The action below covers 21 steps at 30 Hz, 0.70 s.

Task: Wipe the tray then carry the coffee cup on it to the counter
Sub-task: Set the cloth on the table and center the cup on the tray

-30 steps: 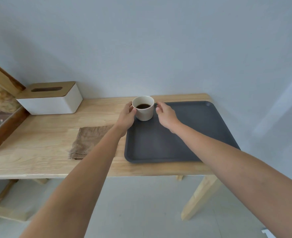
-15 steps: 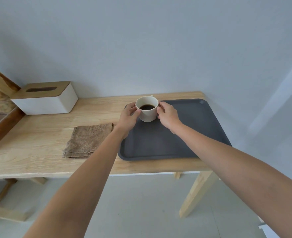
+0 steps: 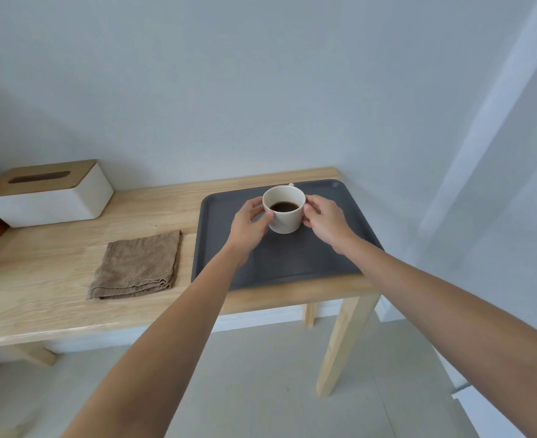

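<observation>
A dark grey tray (image 3: 292, 263) lies on the right end of a wooden table (image 3: 55, 279). A white coffee cup (image 3: 284, 216) with dark coffee in it is over the middle of the tray, held on both sides. My left hand (image 3: 248, 226) grips its left side and my right hand (image 3: 324, 222) grips its right side. The cup's handle points away from me, only its tip showing. Whether the cup's base touches the tray I cannot tell.
A folded brown cloth (image 3: 137, 267) lies on the table left of the tray. A white tissue box with a wooden lid (image 3: 45, 194) stands at the back left. The wall runs close behind the table, whose right edge is just past the tray.
Both hands have carried the cup from the tray's far left corner toward me to over the tray's middle. The view has shifted, so the table sits further left in frame.
</observation>
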Motion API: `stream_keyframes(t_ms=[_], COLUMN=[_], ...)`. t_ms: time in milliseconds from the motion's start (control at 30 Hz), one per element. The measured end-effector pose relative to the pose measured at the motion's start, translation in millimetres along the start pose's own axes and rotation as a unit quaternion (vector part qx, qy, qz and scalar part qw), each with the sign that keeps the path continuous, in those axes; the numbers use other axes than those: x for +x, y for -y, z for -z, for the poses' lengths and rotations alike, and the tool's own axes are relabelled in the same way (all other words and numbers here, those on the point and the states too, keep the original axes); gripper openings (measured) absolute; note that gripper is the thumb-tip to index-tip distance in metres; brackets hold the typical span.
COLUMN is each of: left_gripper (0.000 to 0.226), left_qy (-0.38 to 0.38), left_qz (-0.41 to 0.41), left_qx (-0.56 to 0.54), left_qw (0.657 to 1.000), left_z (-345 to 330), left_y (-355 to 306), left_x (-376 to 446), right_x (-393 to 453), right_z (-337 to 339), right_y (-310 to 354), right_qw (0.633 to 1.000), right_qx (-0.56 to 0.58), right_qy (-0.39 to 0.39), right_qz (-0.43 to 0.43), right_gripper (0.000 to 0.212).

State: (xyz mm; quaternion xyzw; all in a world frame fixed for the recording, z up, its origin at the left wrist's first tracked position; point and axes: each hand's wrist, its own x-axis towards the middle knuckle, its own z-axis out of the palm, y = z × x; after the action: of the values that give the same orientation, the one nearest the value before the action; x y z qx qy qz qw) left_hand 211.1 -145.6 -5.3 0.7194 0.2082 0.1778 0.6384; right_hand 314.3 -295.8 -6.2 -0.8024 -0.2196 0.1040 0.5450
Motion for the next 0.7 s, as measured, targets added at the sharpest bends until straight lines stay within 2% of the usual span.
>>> stream_keyframes(t_ms=[233,367,467,600,700], left_gripper=[0.04,0.046,0.05,0.041,0.039], left_qy=[0.001,-0.012,-0.041,-0.115,-0.147], left_qz=[0.011,0.011,0.005,-0.005,-0.016], left_qx=[0.012,0.056,0.093,0.173,0.25], left_qw=[1.0,0.998,0.995,0.978,0.957], left_z=[-3,0,7,33,59], left_y=[0,-1,-4,-3,4], left_x=[-1,-1,-2,-8,-12], right_x=[-2,-1,0,4,6], right_z=[6,10,20,40,54], right_y=[-1,-2,-3,-13,-25], right_qw=[1.0,0.999,0.993,0.972,0.955], right_qx=[-0.011,-0.045,-0.105,-0.196,-0.261], right_qy=[0.014,0.013,-0.028,-0.114,-0.129], right_qz=[-0.001,0.018,0.04,0.057,0.051], right_gripper=[0.032,0.033,0.03,0.022,0.019])
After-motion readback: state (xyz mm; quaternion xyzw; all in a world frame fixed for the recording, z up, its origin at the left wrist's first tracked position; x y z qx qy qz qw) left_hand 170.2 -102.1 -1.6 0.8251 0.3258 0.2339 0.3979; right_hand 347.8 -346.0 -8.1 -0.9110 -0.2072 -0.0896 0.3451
